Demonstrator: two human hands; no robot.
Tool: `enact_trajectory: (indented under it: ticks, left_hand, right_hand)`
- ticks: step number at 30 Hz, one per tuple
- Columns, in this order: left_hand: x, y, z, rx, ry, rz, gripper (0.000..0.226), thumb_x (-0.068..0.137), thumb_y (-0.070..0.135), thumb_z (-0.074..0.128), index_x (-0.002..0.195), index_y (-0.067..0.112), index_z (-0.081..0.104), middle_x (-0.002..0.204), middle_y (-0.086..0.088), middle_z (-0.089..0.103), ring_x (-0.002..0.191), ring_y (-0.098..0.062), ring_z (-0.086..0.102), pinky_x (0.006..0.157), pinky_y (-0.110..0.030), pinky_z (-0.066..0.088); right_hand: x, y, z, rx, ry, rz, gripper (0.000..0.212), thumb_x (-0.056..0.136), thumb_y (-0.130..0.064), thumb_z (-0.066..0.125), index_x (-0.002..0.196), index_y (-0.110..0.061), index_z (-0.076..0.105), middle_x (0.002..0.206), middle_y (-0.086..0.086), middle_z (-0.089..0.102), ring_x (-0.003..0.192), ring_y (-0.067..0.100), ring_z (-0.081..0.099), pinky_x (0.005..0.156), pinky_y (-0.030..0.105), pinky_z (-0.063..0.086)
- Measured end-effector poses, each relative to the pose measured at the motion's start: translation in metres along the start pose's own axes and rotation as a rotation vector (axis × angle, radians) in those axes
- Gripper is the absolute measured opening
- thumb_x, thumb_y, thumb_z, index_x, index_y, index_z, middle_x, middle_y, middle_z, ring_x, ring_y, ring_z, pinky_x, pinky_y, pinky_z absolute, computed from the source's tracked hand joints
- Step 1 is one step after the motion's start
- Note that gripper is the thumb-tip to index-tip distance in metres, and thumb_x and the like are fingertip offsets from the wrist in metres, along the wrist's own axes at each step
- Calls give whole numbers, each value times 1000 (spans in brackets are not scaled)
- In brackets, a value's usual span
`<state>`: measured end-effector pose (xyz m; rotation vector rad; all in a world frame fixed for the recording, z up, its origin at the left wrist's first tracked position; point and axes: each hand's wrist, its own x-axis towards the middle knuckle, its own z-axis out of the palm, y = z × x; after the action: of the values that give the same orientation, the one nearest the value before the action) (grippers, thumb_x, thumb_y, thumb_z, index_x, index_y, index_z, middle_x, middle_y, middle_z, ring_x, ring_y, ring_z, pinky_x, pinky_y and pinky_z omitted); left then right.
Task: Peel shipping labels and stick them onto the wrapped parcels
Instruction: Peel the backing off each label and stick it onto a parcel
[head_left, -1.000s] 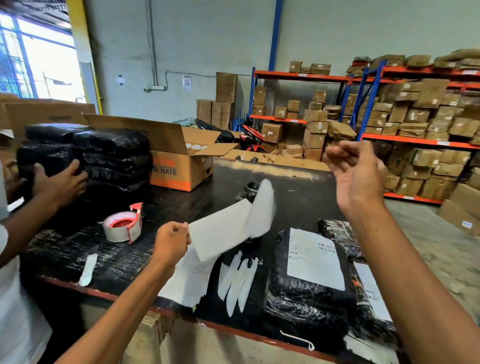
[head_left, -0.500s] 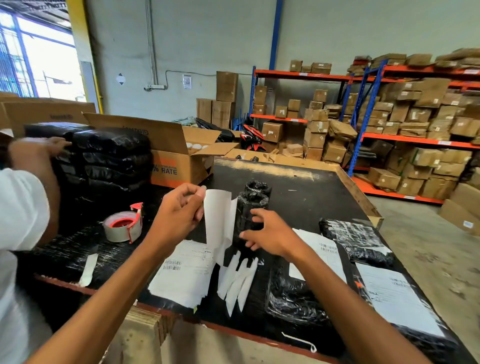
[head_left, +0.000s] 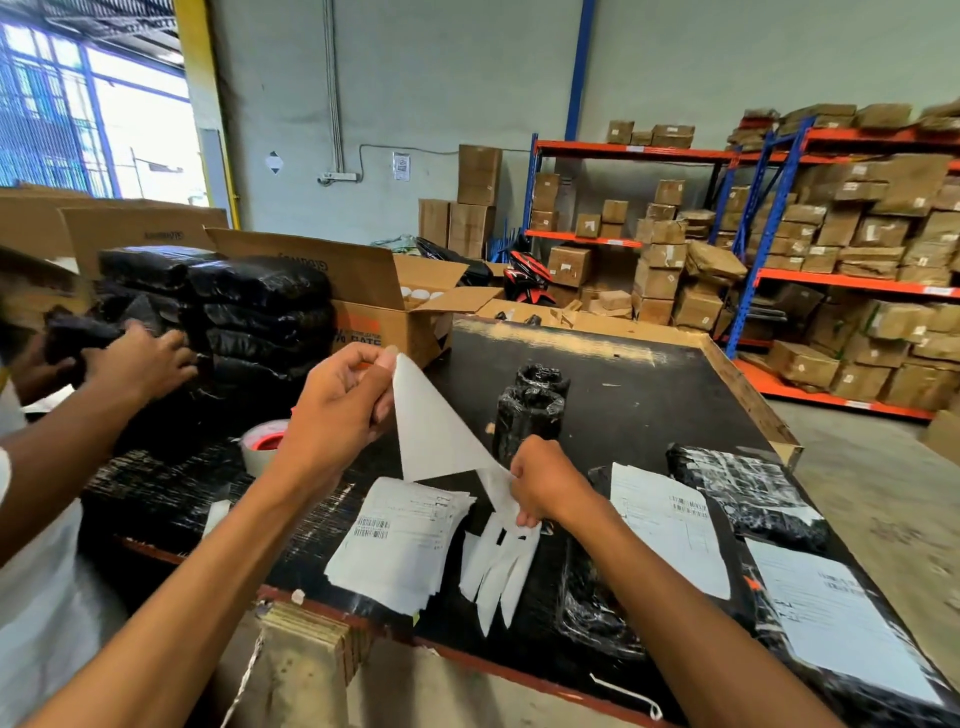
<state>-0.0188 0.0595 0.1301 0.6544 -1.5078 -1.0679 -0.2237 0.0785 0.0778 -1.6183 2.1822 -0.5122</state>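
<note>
Head view looks down on a black table (head_left: 649, 374) in a warehouse. The left hand (head_left: 337, 410) is raised above the table, thumb and fingers pinched on the top corner of a white label (head_left: 436, 436). The right hand (head_left: 545, 486) is lower, just above the table, fingers closed on the label's bottom corner, where a thin backing strip (head_left: 498, 499) curls away beneath the fist. The label hangs stretched between the two hands, blank side to the camera.

Under the hands lies a stack (head_left: 400, 545) of printed labels with barcodes, overhanging the near edge of the table slightly. Just right of it lie several peeled strips (head_left: 501, 571) fanned together.

To the right, a wrapped black parcel (head_left: 592, 608) carries a label already stuck on it, and another labelled parcel (head_left: 831, 623) lies at the table's right corner. A third parcel (head_left: 748, 493), black with no label, lies behind those two. Two small black rolls (head_left: 530, 415) stand upright behind the right hand.

A tape roll (head_left: 262, 447) lies partly hidden behind the left wrist. On the far left, a second person's hand (head_left: 140, 358) touches a pile (head_left: 249, 312) of black wrapped parcels, with an open carton (head_left: 395, 306) behind it. Shelving (head_left: 769, 280) with brown boxes fills the background at right.
</note>
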Motion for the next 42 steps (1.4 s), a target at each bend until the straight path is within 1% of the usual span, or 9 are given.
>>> enact_trajectory:
  ticks: [4, 9, 11, 14, 18, 25, 31, 37, 42]
  left_hand:
    - [-2, 4, 6, 94, -49, 37, 28, 97, 29, 47, 99, 3, 58, 46, 3, 46, 38, -8, 36, 38, -19, 29]
    - [-6, -4, 15, 303, -52, 81, 19, 98, 21, 49, 91, 10, 62, 48, -4, 59, 32, -11, 41, 34, -19, 33]
    - [-9, -4, 19, 351, -42, 125, 18, 98, 21, 48, 91, 15, 63, 55, -5, 65, 34, -13, 46, 36, -19, 38]
    - [-13, 2, 33, 404, -83, 231, 16, 97, 21, 49, 92, 18, 64, 62, -4, 68, 39, -12, 54, 44, -16, 46]
    - [-10, 8, 66, 503, -188, 434, 24, 93, 27, 54, 92, 11, 72, 68, 6, 69, 61, -10, 66, 55, -12, 48]
    - [4, -11, 144, 521, -234, 623, 30, 91, 31, 55, 100, 10, 74, 79, 6, 72, 66, -4, 65, 63, -31, 56]
    - [20, -15, 221, 490, -201, 630, 35, 92, 34, 55, 95, 6, 75, 77, -2, 73, 60, -9, 64, 57, -34, 55]
    - [47, -14, 294, 482, -115, 562, 27, 92, 28, 59, 90, 9, 77, 61, 0, 69, 53, -12, 64, 57, -36, 53]
    - [59, -19, 337, 579, -175, 448, 30, 93, 34, 57, 97, 11, 76, 62, 3, 69, 59, -13, 67, 68, -39, 55]
  right_hand:
    - [1, 0, 4, -208, -58, 70, 27, 88, 7, 52, 68, -7, 42, 76, 13, 55, 47, 22, 60, 49, 31, 54]
    - [3, 7, 1, -127, -142, 97, 15, 86, 0, 62, 84, -4, 48, 86, 14, 63, 55, 23, 64, 57, 34, 58]
    - [-3, 14, -10, 171, -2, 53, 12, 91, -7, 55, 80, -4, 56, 75, 14, 65, 51, 22, 64, 54, 34, 57]
    - [-28, 22, -38, 827, 103, 4, 46, 98, -37, 47, 88, 4, 66, 72, 19, 69, 49, 23, 62, 53, 34, 57]
    - [-59, 29, -79, 1126, 190, -111, 64, 91, -60, 37, 96, -5, 68, 85, 15, 75, 69, 23, 71, 60, 31, 57]
    - [-80, 74, -122, 1241, 482, -289, 23, 95, -39, 45, 100, -25, 64, 97, 2, 74, 90, 15, 72, 76, 32, 58]
    - [-73, 132, -144, 1290, 498, -397, 29, 83, -48, 61, 104, -29, 66, 104, -4, 73, 104, 14, 67, 89, 32, 51]
    - [-46, 193, -178, 1445, 441, -430, 68, 54, -61, 80, 111, -28, 61, 114, -3, 71, 114, 17, 64, 97, 35, 52]
    - [-15, 230, -185, 1407, 547, -262, 34, 82, 3, 66, 105, -21, 60, 112, -3, 69, 103, 12, 66, 90, 33, 54]
